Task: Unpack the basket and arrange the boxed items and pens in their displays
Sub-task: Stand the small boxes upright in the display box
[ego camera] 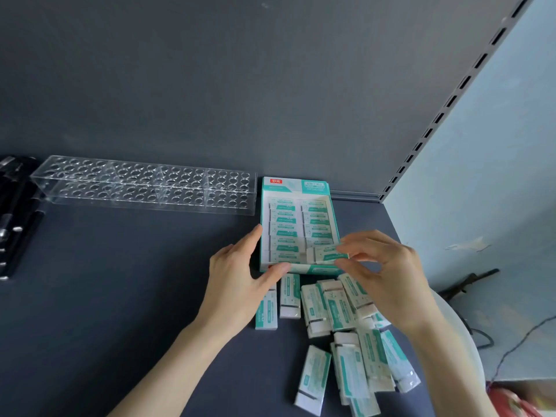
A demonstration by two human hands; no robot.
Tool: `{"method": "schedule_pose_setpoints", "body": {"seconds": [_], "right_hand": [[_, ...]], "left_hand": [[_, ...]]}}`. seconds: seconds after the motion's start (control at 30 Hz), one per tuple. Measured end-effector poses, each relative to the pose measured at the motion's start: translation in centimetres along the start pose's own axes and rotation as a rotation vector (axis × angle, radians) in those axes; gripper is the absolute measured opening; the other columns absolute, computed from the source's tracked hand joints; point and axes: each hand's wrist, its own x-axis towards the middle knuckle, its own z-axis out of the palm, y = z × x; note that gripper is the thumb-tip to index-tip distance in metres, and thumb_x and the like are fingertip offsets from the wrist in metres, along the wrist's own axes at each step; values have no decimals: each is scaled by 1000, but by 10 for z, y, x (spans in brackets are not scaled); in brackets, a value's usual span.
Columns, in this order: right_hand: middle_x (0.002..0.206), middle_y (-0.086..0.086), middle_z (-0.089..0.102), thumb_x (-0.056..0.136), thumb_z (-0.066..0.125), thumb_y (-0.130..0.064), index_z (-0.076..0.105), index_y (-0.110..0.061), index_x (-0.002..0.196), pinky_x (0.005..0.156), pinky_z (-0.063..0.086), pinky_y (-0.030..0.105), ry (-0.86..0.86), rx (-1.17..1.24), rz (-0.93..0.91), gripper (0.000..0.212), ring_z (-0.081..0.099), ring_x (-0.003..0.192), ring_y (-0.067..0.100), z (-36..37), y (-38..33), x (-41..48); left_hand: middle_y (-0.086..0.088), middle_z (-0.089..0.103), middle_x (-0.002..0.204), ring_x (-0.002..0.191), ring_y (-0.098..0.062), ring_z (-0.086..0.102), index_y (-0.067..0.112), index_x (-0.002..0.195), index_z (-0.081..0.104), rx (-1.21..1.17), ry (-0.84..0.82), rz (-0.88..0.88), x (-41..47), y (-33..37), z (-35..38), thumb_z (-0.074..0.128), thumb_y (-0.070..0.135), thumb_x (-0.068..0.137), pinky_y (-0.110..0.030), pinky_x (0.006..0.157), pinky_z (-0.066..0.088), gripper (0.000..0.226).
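Observation:
A green-and-white display box (296, 185) lies on the dark shelf, filled with two columns of small boxed erasers. My left hand (240, 275) rests with straight fingers against the box's left wall and front corner. My right hand (382, 275) pinches one boxed eraser (326, 253) over the box's front right slot. Several loose boxed erasers (337, 311) lie scattered on the shelf in front of the box, some under my right wrist. A clear acrylic pen holder (144, 185) with rows of round holes stands empty at the back left.
Black pens (15, 218) lie at the far left edge. The shelf's back panel rises behind, and a slotted upright (451, 100) runs along the right. A white rim (463, 335) shows beyond the shelf's right edge, with cables and a red object below.

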Motion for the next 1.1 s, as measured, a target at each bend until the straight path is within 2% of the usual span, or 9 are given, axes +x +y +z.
{"method": "schedule_pose_setpoints", "body": {"seconds": [0.1, 0.2, 0.27, 0.43, 0.6, 0.7, 0.87, 0.97, 1.1], "right_hand": [[90, -8, 67, 73, 76, -1, 75, -13, 84, 76, 45, 6, -6, -36, 14, 16, 62, 79, 6, 4, 0, 0], [91, -10, 65, 76, 74, 0, 76, -12, 86, 83, 40, 6, -51, -85, 3, 16, 61, 83, 5, 5, -1, 1], [92, -10, 66, 78, 72, -1, 76, -12, 86, 89, 40, 14, -87, -122, -10, 14, 61, 84, 9, 5, -3, 2], [96, -9, 67, 85, 65, -6, 75, -12, 86, 87, 38, 16, -193, -183, -20, 12, 55, 87, 15, 5, -3, 4], [101, -23, 54, 93, 53, -21, 74, -18, 91, 78, 32, 4, -322, -186, 22, 22, 43, 96, 15, 9, 2, 4], [101, -19, 58, 90, 58, -19, 74, -19, 90, 80, 31, 4, -225, -155, 28, 15, 49, 96, 17, 6, 0, 2], [95, -11, 67, 85, 65, -7, 73, -17, 88, 79, 43, 9, 34, -2, 23, 13, 61, 88, 6, -11, -5, -18], [92, -10, 67, 84, 66, -7, 72, -17, 87, 76, 47, 11, 89, 58, 41, 12, 62, 83, 5, -11, -10, -35], [90, -12, 66, 83, 67, -7, 71, -20, 89, 67, 48, 11, 93, 104, 41, 14, 61, 79, 7, -34, -2, -81]], "left_hand": [[37, 49, 102, 112, -15, 59, 19, 143, 40, 15, 25, -3, -1, 3, 0, 69, 39, 80, -41, 107, 37, 71], [16, 62, 112, 123, -24, 50, 19, 145, 36, 25, 33, -36, -3, 3, 1, 67, 42, 81, -42, 107, 37, 74], [7, 64, 119, 125, -25, 49, 21, 145, 36, 31, 40, -50, -3, 2, 2, 66, 43, 81, -42, 107, 37, 74], [4, 63, 123, 123, -22, 51, 19, 145, 36, 44, 52, -35, -1, 2, 4, 65, 45, 81, -41, 108, 36, 75], [23, 56, 114, 114, -12, 56, 20, 141, 43, 40, 81, 7, -2, 5, 2, 69, 40, 81, -41, 104, 41, 68], [31, 45, 110, 106, 5, 47, 21, 135, 50, 17, 104, 44, -1, 5, 0, 73, 34, 79, -36, 102, 41, 62], [13, 47, 119, 115, -5, 44, 16, 125, 56, 59, 173, 70, -10, 12, -3, 72, 31, 80, -20, 99, 31, 51], [3, 55, 114, 109, -15, 50, 13, 111, 63, 102, 197, 133, -19, 21, -7, 72, 25, 81, -33, 97, 38, 33], [7, 60, 98, 94, -14, 56, 14, 96, 67, 96, 237, 164, -76, 50, 18, 72, 28, 83, -38, 85, 47, 20]]}}
